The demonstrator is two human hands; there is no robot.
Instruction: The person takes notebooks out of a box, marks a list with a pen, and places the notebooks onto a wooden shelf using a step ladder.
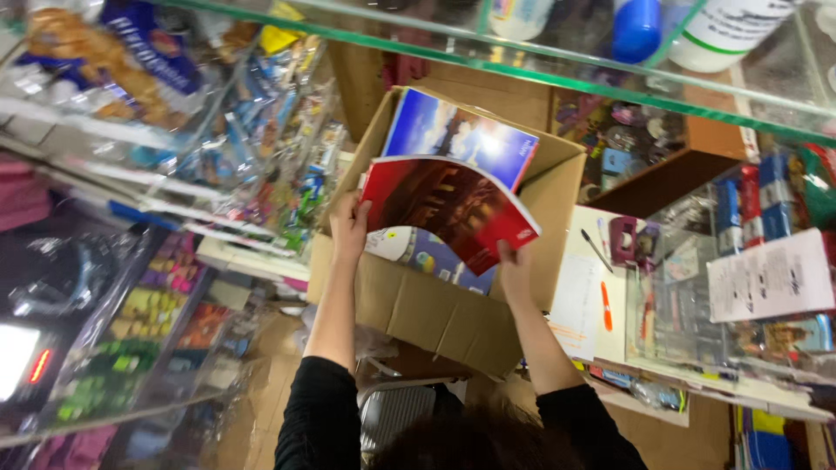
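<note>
A person's left hand [348, 228] and right hand [514, 271] grip opposite edges of a red notebook [448, 207], fingers closed on its soft, glossy cover, holding it above an open cardboard box [435, 318] of more notebooks. The thin cover bows upward between the hands; held only at its edges, it could crease or slip into the box. A blue notebook [457, 135] stands upright behind, against the matte brown box wall. A white sheet [576, 305] with pens lies beside.

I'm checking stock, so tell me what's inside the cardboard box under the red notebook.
Inside the cardboard box, under the red notebook, lie a blue-covered notebook and a white one with coloured pictures. Anything deeper is covered.
</note>
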